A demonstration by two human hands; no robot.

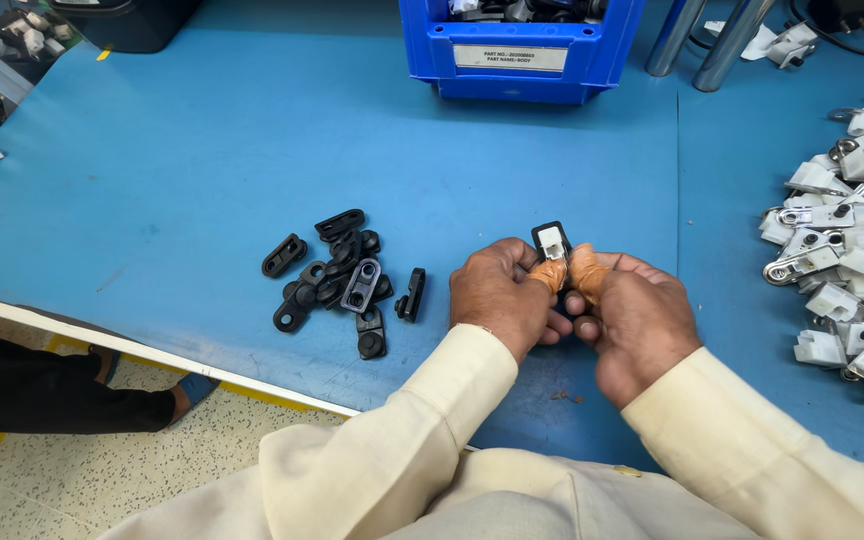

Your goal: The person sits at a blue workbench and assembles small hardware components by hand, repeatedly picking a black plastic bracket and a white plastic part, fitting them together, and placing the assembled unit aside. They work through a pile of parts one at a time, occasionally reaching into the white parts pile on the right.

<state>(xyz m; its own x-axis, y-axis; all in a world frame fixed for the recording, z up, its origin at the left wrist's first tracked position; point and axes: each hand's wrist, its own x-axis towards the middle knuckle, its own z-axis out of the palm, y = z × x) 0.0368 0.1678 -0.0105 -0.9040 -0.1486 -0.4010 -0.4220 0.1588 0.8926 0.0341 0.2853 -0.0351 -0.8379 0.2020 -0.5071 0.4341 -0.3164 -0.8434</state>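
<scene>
Black clip, apparently pinched, between both hands' fingertips

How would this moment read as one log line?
left hand: pinching black-and-white part | right hand: pinching same part | black parts pile: left of hands

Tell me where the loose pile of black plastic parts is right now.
The pile of black plastic parts lies on the blue table, just beside the left hand and nearer the person than the blue bin.
</scene>
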